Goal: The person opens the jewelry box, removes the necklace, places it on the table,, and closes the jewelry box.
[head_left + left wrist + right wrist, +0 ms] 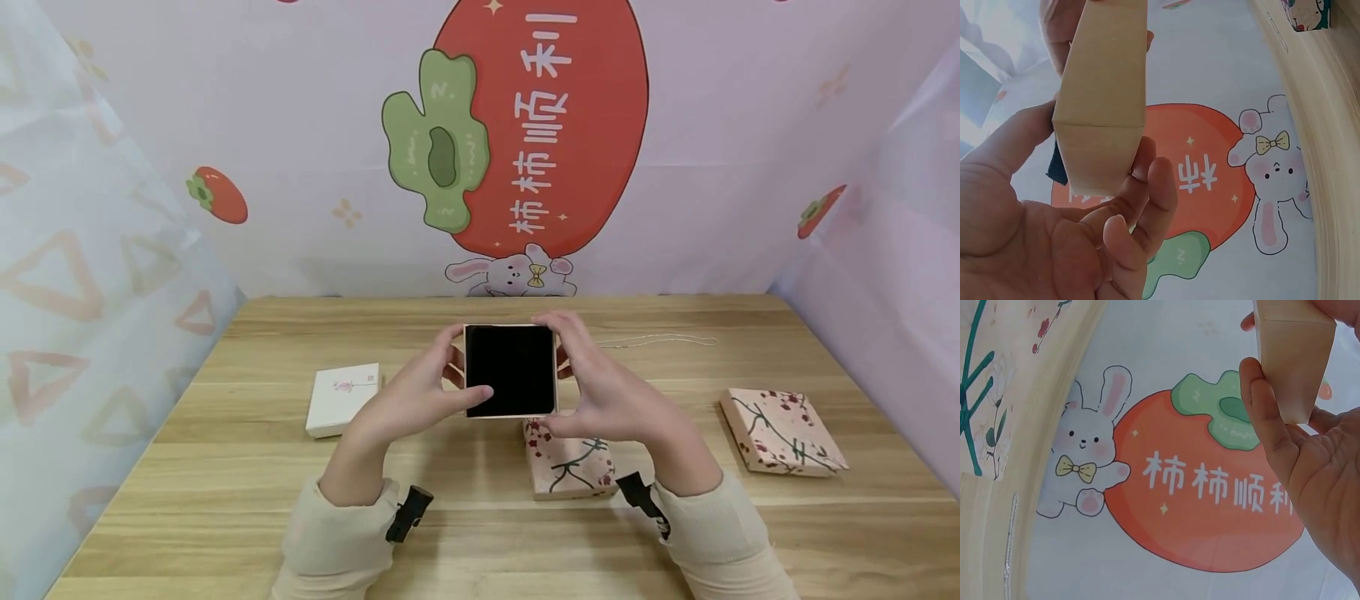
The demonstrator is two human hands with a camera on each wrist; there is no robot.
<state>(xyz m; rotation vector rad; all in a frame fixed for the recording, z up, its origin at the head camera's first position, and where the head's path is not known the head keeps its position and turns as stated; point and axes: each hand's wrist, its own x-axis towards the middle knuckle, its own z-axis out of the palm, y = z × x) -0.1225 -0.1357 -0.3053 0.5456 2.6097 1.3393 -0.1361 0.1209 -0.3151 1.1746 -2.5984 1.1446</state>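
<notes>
Both hands hold up a small square box (512, 367) with cream sides and a black inner face turned toward the head camera. My left hand (408, 392) grips its left side, thumb over the black face and fingers behind. On the other side my right hand (611, 392) grips the edge between thumb and fingers. Cream side walls (1104, 69) show in both wrist views. Just below the box, a pink flower-patterned box or lid (572, 467) lies on the table, partly hidden by the right hand and the held box.
A white box (341, 398) with a pink flower print lies on the wooden table (480, 542) at left. Another pink flower-patterned box (783, 432) is at right. A thin silver chain (660, 340) lies near the back edge, before a printed backdrop (300, 125).
</notes>
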